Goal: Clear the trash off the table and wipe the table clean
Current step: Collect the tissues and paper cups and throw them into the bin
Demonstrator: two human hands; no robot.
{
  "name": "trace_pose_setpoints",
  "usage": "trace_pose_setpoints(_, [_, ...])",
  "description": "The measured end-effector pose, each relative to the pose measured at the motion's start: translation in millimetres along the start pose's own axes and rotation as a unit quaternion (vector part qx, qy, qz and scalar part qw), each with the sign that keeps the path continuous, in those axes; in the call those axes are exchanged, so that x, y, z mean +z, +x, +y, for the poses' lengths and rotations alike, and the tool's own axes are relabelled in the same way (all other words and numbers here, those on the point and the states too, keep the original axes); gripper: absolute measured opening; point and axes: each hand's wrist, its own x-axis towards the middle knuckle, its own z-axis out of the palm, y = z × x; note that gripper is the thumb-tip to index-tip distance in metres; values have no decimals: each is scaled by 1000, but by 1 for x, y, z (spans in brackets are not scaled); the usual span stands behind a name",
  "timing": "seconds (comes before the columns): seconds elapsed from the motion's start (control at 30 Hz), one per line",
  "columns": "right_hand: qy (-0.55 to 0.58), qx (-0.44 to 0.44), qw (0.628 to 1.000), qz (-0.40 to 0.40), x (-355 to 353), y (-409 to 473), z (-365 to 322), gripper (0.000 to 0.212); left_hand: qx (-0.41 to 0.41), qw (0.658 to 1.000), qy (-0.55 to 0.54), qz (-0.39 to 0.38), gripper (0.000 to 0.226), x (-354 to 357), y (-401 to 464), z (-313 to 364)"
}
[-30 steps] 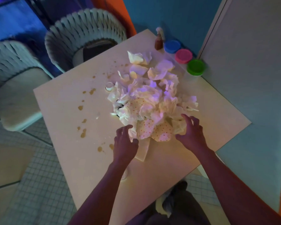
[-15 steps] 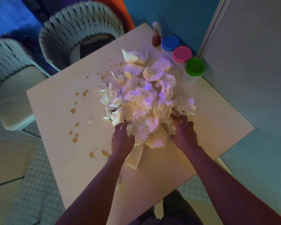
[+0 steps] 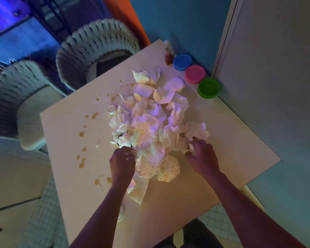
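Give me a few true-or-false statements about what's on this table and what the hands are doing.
1. Both hands grip the pile of crumpled paper. True: left hand, right hand.
2. Three lidded tubs stand by the wall. True: blue, pink, green.
3. The table is already wiped clean. False: brown spills dot its left side.
4. The paper is all plain white. False: some pieces have red dots.

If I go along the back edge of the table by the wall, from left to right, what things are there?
Small brown bottle → blue lid → pink lid → green lid.
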Motion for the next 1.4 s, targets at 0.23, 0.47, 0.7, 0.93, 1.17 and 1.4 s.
trace_pose_setpoints(0.23, [127, 29, 991, 43, -17, 4, 4, 4, -110, 985, -130, 16, 18, -9, 1, 24])
trace_pose_setpoints(0.47, [186, -32, 979, 81, -29, 1, -5, 54, -19, 989, -147, 6, 16, -6, 6, 51])
trace_pose_setpoints(0.7, [268, 23, 963, -7, -30, -4, -47, 38, 139, 983, 9, -121, 32, 23, 22, 70])
trace_pose_setpoints(0.93, [153, 20, 986, -56, -2, 7, -59, 87, 229, 932, 176, -219, 77, 45, 38, 68])
trace_pose_setpoints(1.17, [126, 27, 992, 12, 4, 12, -57, 28, 233, 951, 106, -172, 20, 47, 43, 68])
trace_pose_setpoints(1.4, [198, 62, 977, 55, -17, 12, -54, 17, 251, 957, 88, -118, 52, 33, 49, 65])
